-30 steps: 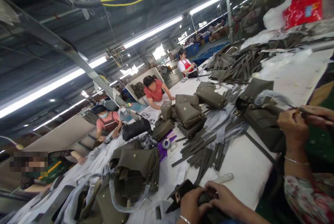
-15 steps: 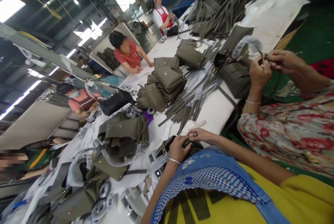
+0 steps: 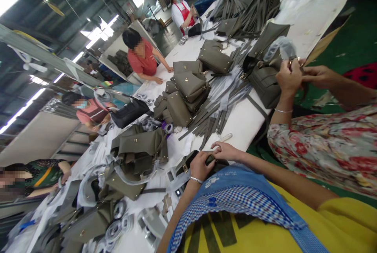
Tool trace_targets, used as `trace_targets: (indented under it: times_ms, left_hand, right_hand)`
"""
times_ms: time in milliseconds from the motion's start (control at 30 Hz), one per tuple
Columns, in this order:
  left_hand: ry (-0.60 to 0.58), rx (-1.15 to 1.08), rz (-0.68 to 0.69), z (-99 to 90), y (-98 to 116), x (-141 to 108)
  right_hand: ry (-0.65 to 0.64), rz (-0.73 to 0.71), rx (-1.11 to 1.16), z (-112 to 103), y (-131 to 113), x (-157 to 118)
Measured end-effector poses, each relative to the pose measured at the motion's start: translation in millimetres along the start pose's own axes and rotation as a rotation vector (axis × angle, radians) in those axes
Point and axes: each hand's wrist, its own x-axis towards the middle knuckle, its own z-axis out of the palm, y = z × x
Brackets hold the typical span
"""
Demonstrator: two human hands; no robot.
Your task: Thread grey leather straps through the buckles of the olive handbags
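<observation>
Close against the blue apron, my left hand [image 3: 201, 165], with a bracelet at the wrist, is closed on a dark olive bag part [image 3: 186, 163] with a metal buckle. My right hand [image 3: 225, 151] meets it from the right, fingertips pinched on the same part. The rest of that piece is hidden behind the hands and apron. Just beyond my right hand a pale slim tool [image 3: 226, 137] lies on the white table [image 3: 238, 127]. Olive straps [image 3: 207, 127] are spread farther out.
Olive bags are piled mid-table [image 3: 188, 86] and at left [image 3: 137, 143]. Rolls of clear wrap [image 3: 116, 229] lie near left. At right, a person in a floral sleeve [image 3: 321, 143] works on a bag. Several people stand along the far side.
My hands have stayed nearly in place, with small finger shifts on the bag part. One olive bag on the middle pile has tipped to another angle. The view has shifted slightly.
</observation>
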Motion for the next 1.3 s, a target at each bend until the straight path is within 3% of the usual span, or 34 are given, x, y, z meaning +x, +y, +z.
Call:
trace_targets:
  times_ms: [233, 567, 733, 833, 933, 1133, 1300]
  left_hand:
    - [-0.010, 0.038, -0.035, 1.2, 0.1, -0.2]
    - [-0.007, 0.046, -0.093, -2.1, 0.2, -6.5]
    - [0.014, 0.017, -0.088, -2.6, -1.7, -7.0]
    - [0.015, 0.010, -0.080, -3.2, -3.5, -7.0]
    - [-0.002, 0.008, -0.106, -3.6, -4.2, -8.1]
    - [-0.001, -0.228, -0.381, -3.0, -7.0, -12.4]
    - [-0.075, -0.392, -0.396, -0.4, -17.9, -12.2]
  right_hand:
    - [0.122, -0.027, -0.199, -15.7, 30.1, 1.5]
    - [0.397, 0.057, -0.529, -59.6, 66.6, -7.4]
    - [0.479, -0.004, -0.644, -57.5, 62.4, -10.8]
    - [0.413, -0.247, -0.713, -36.5, 40.9, -14.1]
    - [0.197, -0.419, -0.722, -14.9, 20.7, -14.4]
    - [0.051, -0.367, -0.594, -7.1, 15.0, -6.9]
    - [-0.018, -0.359, -0.558, -3.6, 15.8, -3.9]
